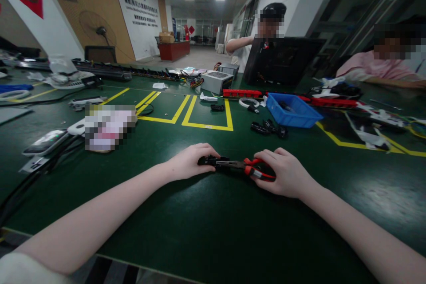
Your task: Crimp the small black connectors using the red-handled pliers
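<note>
Your left hand (193,159) pinches a small black part (213,163) between thumb and fingers. Your right hand (282,171) is curled around the red-and-black handles of long-nose pliers (248,167), whose slender nose points at the part; whether it bites cannot be told. Both items lie between your hands, over the green tabletop (233,230). Beyond: blue plastic bin (294,116), power supply unit (217,81).
</note>
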### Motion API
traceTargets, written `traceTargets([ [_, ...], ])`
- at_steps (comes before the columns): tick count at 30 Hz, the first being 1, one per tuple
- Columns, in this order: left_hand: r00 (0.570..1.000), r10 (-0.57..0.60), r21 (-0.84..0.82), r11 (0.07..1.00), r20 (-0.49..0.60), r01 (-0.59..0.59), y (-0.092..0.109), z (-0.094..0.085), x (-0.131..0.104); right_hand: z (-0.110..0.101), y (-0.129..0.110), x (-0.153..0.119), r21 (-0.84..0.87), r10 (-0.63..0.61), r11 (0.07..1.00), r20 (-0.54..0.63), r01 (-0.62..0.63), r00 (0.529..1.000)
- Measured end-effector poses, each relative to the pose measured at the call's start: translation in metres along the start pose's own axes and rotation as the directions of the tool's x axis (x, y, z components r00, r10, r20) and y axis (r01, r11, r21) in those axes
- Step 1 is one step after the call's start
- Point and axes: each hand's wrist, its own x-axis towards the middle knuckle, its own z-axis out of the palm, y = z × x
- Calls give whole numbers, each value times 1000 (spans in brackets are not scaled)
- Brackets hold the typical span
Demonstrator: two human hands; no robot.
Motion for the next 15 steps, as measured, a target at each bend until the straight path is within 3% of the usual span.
traceTargets([
  [10, 1000, 14, -13, 1000, 6, -14, -4, 2, -1, 1, -3, -1, 94, 120, 987, 126, -132, 985],
  [15, 1000, 27, 15, 1000, 10, -27, -3, 2, 0, 1, -4, 0, 80, 113, 989, 133, -124, 985],
])
